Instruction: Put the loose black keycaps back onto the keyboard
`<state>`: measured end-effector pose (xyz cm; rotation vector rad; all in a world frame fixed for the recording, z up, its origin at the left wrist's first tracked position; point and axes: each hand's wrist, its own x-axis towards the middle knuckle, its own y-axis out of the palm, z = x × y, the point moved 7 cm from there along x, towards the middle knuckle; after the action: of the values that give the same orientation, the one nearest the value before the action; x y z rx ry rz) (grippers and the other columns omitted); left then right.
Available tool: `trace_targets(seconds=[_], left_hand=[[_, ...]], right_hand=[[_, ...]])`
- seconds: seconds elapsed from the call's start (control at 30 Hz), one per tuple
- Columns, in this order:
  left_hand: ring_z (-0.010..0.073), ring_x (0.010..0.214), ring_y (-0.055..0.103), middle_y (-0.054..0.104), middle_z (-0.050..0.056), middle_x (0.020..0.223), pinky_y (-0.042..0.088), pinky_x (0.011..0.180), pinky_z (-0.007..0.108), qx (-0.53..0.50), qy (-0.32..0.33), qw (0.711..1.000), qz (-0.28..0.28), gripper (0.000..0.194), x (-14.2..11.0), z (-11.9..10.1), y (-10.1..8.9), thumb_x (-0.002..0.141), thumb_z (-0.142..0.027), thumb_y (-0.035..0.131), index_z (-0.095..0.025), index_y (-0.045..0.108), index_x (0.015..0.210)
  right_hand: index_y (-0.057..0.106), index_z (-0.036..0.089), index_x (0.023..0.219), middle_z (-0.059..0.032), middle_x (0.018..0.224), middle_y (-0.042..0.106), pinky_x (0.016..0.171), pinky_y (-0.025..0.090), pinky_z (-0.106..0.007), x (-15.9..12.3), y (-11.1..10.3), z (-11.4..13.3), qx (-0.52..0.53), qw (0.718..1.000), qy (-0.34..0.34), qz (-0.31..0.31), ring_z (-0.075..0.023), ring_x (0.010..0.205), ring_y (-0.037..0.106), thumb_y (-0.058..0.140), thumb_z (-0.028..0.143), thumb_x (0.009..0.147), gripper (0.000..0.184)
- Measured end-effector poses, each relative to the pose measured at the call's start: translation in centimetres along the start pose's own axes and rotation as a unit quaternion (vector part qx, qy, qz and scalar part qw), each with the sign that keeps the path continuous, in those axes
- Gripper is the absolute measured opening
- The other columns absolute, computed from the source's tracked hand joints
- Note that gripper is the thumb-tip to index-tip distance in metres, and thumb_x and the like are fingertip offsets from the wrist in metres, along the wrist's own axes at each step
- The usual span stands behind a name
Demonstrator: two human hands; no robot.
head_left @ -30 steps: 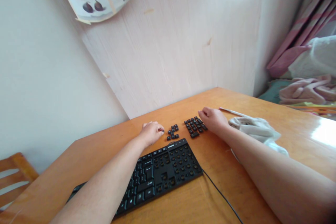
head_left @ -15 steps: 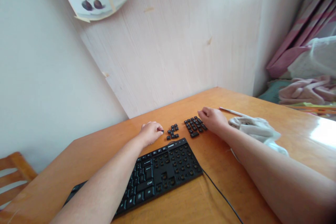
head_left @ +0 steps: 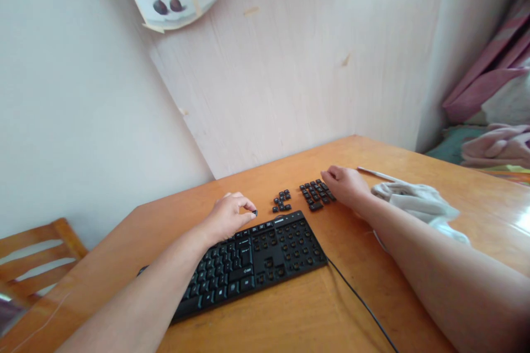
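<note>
A small black keycap point(head_left: 254, 213) is pinched between the thumb and finger of my left hand point(head_left: 227, 216), just over the far edge of the black keyboard point(head_left: 265, 259). The keyboard's right-hand part has bare sockets; its left part carries keys and is partly hidden by my forearm. Just beyond the keyboard lies a small cluster of loose keycaps point(head_left: 282, 200). Right of it, more keycaps stand in a block of rows point(head_left: 315, 194). My right hand point(head_left: 348, 185) rests on the table at that block's right side, fingers curled, with anything inside them hidden.
A crumpled pale cloth point(head_left: 414, 204) and a thin white stick-like tool point(head_left: 379, 174) lie right of my right hand. The keyboard's cable point(head_left: 360, 300) runs toward me across the wooden table point(head_left: 285, 320). A wooden chair point(head_left: 39, 253) stands at the left.
My left hand has moved left and closer over the keyboard's far edge, the keycap still pinched. My right hand stays beside the block of keycaps. The view has turned slightly left.
</note>
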<state>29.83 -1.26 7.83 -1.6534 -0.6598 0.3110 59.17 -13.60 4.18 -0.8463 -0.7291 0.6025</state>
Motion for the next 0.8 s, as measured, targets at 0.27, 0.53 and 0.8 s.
trace_targets(seconds=[0.27,0.53,0.8], left_hand=[[0.0203,0.098,0.058,0.070,0.001,0.094,0.041,0.091,0.035,-0.002,-0.010,1.000,0.003,0.009,-4.6,-1.5,-0.5,0.080,-0.033,0.069,-0.028,0.074,0.085],[0.0203,0.099,0.057,0.070,0.000,0.093,0.039,0.091,0.036,0.010,-0.016,1.000,-0.003,0.007,-5.8,-2.4,0.1,0.081,-0.033,0.069,-0.029,0.074,0.084],[0.0225,0.099,0.056,0.070,0.000,0.092,0.037,0.089,0.039,0.028,-0.031,0.999,-0.009,0.007,-5.6,-2.8,0.2,0.080,-0.033,0.068,-0.030,0.074,0.082]], right_hand=[[0.069,0.020,0.076,-0.0076,0.075,0.069,0.056,0.029,-0.027,0.0,0.0,0.2,0.005,1.000,-0.001,-0.001,-0.0178,0.066,0.056,0.039,0.048,0.092,0.043],[0.068,0.021,0.075,-0.0085,0.077,0.069,0.056,0.028,-0.029,0.0,-0.1,0.3,0.009,1.000,-0.008,0.002,-0.0184,0.067,0.055,0.037,0.049,0.092,0.045],[0.067,0.020,0.075,-0.0083,0.075,0.068,0.057,0.029,-0.027,-0.2,-0.4,0.6,0.011,1.000,-0.012,0.000,-0.0180,0.068,0.055,0.037,0.049,0.092,0.044]])
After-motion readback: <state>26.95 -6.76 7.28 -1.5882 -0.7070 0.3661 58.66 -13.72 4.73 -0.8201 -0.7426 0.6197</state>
